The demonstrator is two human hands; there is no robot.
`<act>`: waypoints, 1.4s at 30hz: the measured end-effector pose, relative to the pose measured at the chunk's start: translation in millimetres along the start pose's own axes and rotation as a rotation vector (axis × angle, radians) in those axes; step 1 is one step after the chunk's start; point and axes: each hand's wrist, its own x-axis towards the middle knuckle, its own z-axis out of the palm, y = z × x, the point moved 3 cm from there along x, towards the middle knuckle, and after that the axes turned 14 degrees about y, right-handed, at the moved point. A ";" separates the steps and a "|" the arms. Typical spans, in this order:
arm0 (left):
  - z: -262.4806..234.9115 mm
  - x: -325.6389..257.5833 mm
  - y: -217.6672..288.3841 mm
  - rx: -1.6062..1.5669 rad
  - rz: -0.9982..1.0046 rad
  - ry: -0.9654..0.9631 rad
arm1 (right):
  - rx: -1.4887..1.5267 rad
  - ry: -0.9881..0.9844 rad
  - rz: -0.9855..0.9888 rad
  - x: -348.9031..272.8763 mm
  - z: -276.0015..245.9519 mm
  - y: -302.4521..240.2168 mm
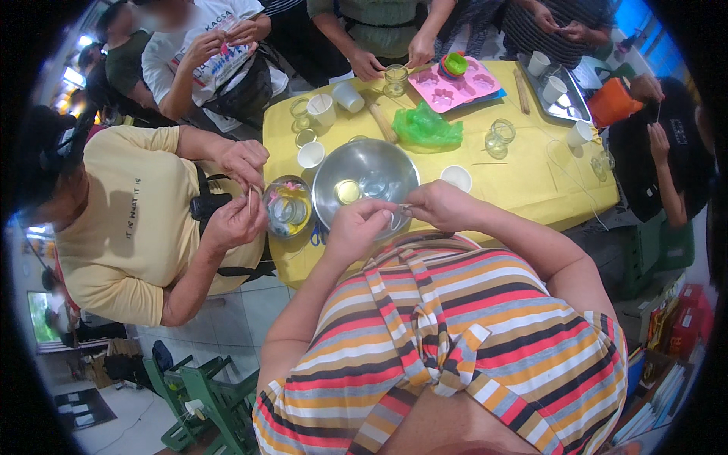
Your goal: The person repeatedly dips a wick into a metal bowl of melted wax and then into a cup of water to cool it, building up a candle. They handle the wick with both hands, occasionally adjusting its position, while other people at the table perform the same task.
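Note:
My left hand [359, 227] and my right hand [441, 205] meet over the near rim of a large steel mixing bowl [365, 155]. Both have thumb and fingers pinched on a small, thin, pale thing between them, too small to make out. Inside the bowl are a round gold-coloured lid [348, 191] and what looks like a clear glass jar [374, 186]. A white paper cup [456, 178] stands just beyond my right hand. Left of the bowl sits a smaller metal bowl [301, 228] holding a glass jar and colourful bits, with blue-handled scissors [317, 233] beside it.
On the yellow-covered table [531, 189] lie a green plastic bag [427, 127], a pink mould [478, 80], a glass jar [499, 139] and a metal tray [570, 106] with cups. A person in yellow [129, 220] works close at my left. Others stand around; green chairs [208, 394] are behind left.

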 end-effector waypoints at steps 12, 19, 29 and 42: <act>7.6 -2.4 11.1 0.201 0.387 0.173 | 0.107 -0.111 0.243 5.7 5.0 -6.4; 7.3 -3.9 11.1 0.243 0.537 0.276 | 0.560 -0.339 0.586 2.2 12.3 5.9; -14.2 3.6 5.7 -0.329 0.177 -0.024 | 0.122 0.023 0.067 -4.5 -27.5 -31.5; -5.1 0.9 6.0 -0.291 0.093 -0.093 | -0.178 0.330 -0.398 -6.1 -38.1 -49.7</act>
